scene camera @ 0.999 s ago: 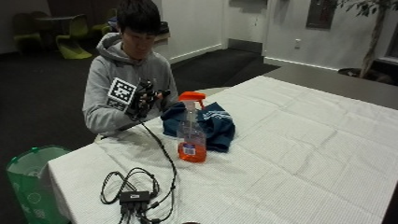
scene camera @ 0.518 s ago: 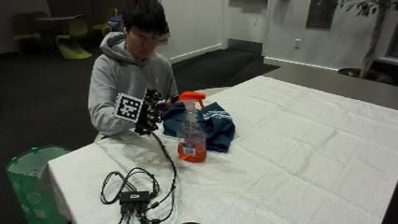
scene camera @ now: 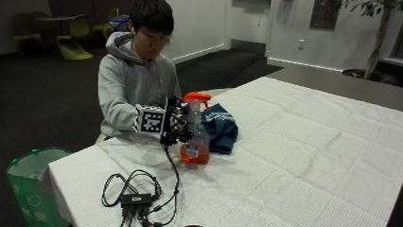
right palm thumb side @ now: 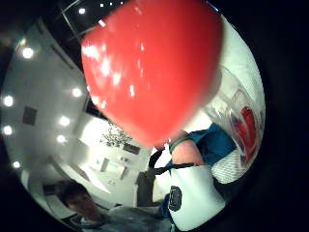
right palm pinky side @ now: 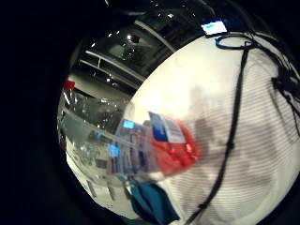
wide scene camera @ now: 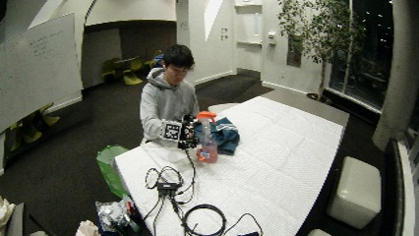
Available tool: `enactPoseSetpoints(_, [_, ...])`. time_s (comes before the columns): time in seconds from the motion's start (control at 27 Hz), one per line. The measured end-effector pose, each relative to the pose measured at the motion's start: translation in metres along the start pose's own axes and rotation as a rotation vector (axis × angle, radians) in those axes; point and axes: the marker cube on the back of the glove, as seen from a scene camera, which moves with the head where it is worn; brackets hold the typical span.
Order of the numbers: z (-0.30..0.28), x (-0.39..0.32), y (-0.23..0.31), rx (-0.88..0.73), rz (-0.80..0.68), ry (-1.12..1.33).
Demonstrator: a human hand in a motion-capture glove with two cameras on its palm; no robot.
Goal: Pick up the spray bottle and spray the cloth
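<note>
Gloved hand (scene camera: 177,126) against spray bottle (scene camera: 196,135) neck; finger closure around it unclear; bottle upright on table (scene camera: 302,156).

The spray bottle (scene camera: 196,137) is standing on the table (scene camera: 302,156), just before the cloth (scene camera: 219,127). The gloved right hand (scene camera: 176,126) is sitting beside the bottle, nearer the person.

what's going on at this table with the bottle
A person seated at a white-covered table has brought the gloved right hand up against the spray bottle, which stands upright with orange liquid at its bottom. Whether the fingers have closed on it can't be seen. A blue cloth lies bunched just behind the bottle.
</note>
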Motion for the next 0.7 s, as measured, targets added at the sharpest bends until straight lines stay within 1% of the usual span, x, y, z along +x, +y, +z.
enactPoseSetpoints(0.22, [0.014, -0.006, -0.024, -0.029, 0.089, -0.031])
enactPoseSetpoints(0.37, [0.024, -0.011, -0.031, -0.057, 0.118, -0.078])
enactPoseSetpoints(0.55, [0.033, -0.019, -0.042, -0.123, 0.109, -0.071])
enactPoseSetpoints(0.7, [0.040, -0.022, -0.051, -0.215, 0.067, -0.003])
